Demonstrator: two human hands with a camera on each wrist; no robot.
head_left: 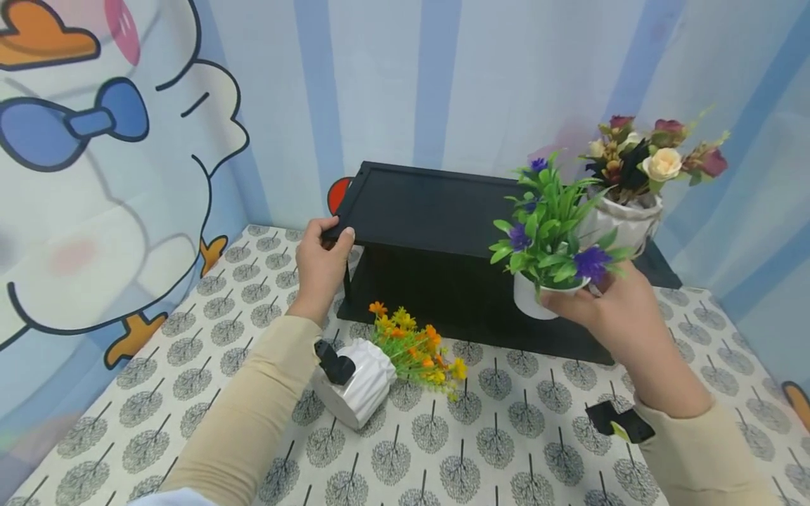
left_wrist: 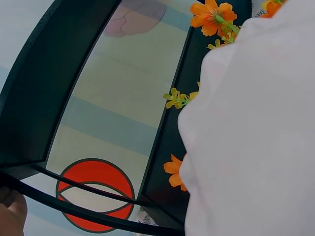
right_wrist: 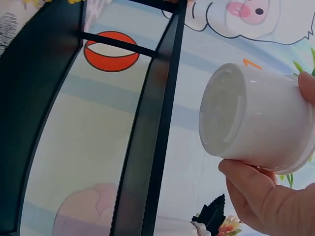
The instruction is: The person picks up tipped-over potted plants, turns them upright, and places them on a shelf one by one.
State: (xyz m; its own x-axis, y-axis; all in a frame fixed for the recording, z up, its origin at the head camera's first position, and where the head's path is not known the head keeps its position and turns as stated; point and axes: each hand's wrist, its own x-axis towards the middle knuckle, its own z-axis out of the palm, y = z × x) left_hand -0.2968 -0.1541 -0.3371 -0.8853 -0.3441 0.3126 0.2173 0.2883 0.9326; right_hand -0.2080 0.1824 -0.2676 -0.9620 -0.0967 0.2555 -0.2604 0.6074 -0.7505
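My left hand (head_left: 319, 263) grips the front left corner of a black two-tier shelf (head_left: 430, 207), its thumb at the front edge. In the left wrist view, fingertips (left_wrist: 14, 209) show at the shelf's end. My right hand (head_left: 616, 316) holds a small white pot of green leaves and purple flowers (head_left: 549, 242) in front of the shelf's right half. From the right wrist view, the smooth pot (right_wrist: 256, 118) is raised with its underside showing, thumb and fingers on opposite sides. A white ribbed pot (head_left: 361, 383) with orange and yellow flowers (head_left: 418, 344) lies on its side below my left hand.
A white pot of roses (head_left: 623, 218) stands on the shelf's right end, behind the purple-flowered plant. The tree-patterned tablecloth (head_left: 430, 436) spreads under everything. Striped cartoon cloth (head_left: 392, 84) hangs at the back and sides.
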